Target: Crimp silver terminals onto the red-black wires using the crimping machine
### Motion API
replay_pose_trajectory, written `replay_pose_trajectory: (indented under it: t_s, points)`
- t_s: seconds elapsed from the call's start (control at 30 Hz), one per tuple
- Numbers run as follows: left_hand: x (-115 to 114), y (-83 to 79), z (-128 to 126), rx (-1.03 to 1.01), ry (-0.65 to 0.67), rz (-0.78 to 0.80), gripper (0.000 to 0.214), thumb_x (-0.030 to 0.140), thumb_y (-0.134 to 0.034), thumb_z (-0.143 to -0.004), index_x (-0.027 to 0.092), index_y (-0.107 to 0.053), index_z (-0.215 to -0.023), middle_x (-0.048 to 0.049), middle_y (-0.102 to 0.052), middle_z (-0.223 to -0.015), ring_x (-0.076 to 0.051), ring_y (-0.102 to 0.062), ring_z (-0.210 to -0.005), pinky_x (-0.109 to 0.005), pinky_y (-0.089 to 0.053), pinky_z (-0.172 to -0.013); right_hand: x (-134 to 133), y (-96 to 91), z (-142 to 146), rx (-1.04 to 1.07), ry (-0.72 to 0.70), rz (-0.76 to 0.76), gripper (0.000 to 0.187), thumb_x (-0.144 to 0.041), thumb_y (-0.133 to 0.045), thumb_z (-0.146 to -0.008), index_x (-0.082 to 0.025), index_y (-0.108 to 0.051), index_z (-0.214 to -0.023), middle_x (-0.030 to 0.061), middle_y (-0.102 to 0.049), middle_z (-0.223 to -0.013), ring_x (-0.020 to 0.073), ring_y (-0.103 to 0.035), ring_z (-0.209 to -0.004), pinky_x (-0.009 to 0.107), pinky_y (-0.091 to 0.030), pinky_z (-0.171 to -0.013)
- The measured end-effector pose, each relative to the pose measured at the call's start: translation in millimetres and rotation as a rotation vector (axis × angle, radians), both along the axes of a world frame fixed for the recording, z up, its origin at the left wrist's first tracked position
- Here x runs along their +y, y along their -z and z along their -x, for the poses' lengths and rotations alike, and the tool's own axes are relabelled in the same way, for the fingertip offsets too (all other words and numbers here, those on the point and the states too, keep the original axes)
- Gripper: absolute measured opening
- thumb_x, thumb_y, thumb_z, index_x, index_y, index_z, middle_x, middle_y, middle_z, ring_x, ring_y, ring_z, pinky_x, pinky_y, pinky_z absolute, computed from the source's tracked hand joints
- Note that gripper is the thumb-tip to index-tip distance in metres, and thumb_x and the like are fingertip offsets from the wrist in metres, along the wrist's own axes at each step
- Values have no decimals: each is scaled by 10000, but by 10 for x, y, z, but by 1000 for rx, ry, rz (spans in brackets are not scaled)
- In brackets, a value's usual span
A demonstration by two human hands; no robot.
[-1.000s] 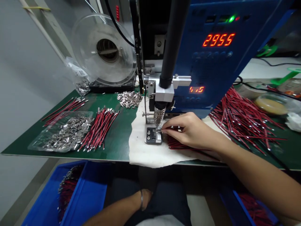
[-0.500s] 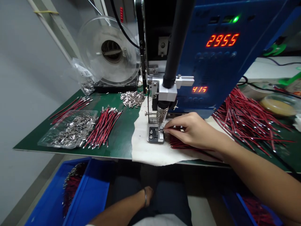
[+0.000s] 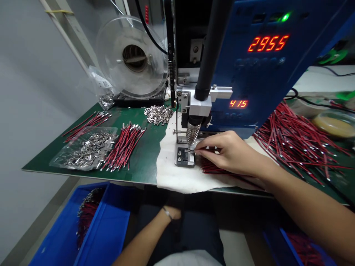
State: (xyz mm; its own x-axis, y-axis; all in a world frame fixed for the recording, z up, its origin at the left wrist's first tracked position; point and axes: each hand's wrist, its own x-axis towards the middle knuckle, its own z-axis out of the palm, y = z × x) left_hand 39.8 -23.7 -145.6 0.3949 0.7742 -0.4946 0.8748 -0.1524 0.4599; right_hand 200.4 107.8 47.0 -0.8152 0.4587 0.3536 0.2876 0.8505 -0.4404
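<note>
My right hand (image 3: 229, 151) is closed in a pinch beside the small black metal fixture (image 3: 181, 159) under the soldering machine's spring-wrapped tip (image 3: 193, 133). Between thumb and forefinger is the end of a thin wire, with a small silvery connector (image 3: 188, 150) lying over the fixture. My fingers cover most of that wire. Beneath the hand lies a bundle of red and black wires (image 3: 212, 167) on a cream cloth (image 3: 173, 177). Below the table edge, over my lap, is my left hand (image 3: 174, 212), with a band at the wrist; its fingers are hidden in shadow.
The blue machine body (image 3: 244, 81) stands behind. Left on the green table (image 3: 144, 147) are wire bundles (image 3: 124, 146), a clear bag of metal parts (image 3: 88, 149) and loose metal pieces (image 3: 158, 114). More wires (image 3: 294, 140) pile up at right. Blue bins (image 3: 111, 229) sit below.
The view has shifted slightly. My left hand has risen a little towards the table edge. My right hand keeps its pinch at the fixture.
</note>
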Motion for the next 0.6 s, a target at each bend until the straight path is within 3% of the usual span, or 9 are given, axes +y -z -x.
replay_pose_trajectory:
  t_s: [0.1,0.17,0.2,0.27,0.33,0.4,0.47,0.6]
  points:
    - [-150,-349,179,-26,-77,-8,279,316,-495,-915,150,-667,-1059,-120,-672,-1029,-233,-634,-941,-379,-491,-838,10,20,-3,-11,10,-32,157,-181,-574,-860,-140,-726,-869,29,-733,-791,122,-646,-668,209,-441,-636]
    - [-253,-735,282,-141,-66,-8,270,398,-500,-903,249,-699,-1009,-13,-704,-833,-159,-648,-758,-269,-485,-717,15,28,-1,-18,7,-52,150,-176,-574,-857,-145,-721,-861,26,-730,-783,123,-641,-663,215,-440,-638]
    - [-289,-946,323,-301,-78,-18,240,399,-544,-877,247,-712,-958,2,-691,-758,-136,-626,-677,-238,-464,-648,16,29,0,-21,3,-59,147,-171,-573,-855,-146,-719,-856,25,-729,-780,124,-640,-661,217,-441,-638]
    - [-311,-1329,380,-538,-140,-148,194,367,-604,-838,208,-707,-793,4,-645,-665,-115,-568,-598,-227,-431,-597,13,25,0,-17,0,-70,146,-162,-572,-852,-146,-717,-859,27,-730,-784,128,-645,-666,221,-449,-639]
    - [-260,-1586,406,-720,-255,-391,182,290,-590,-850,187,-657,-715,6,-615,-619,-105,-541,-568,-224,-407,-568,7,13,-5,6,1,-80,141,-159,-577,-849,-144,-716,-866,33,-731,-787,130,-653,-672,221,-462,-637]
    - [-158,-1688,398,-790,-421,-630,151,219,-572,-859,187,-617,-719,11,-606,-635,-102,-540,-582,-215,-395,-555,-7,-8,-12,57,-11,-103,129,-155,-584,-846,-143,-711,-863,40,-732,-789,130,-659,-672,219,-477,-632]
    - [-44,-1674,361,-788,-580,-774,102,192,-572,-859,192,-609,-764,6,-615,-697,-108,-556,-640,-207,-400,-562,-32,-40,-17,127,-41,-143,112,-146,-590,-842,-145,-702,-854,50,-734,-791,130,-664,-670,219,-494,-631]
    - [107,-1564,260,-792,-748,-822,43,217,-593,-852,200,-630,-840,-3,-629,-780,-119,-569,-704,-195,-413,-567,-107,-108,-10,231,-115,-221,124,-107,-571,-845,-169,-678,-853,55,-730,-780,131,-668,-687,225,-518,-636]
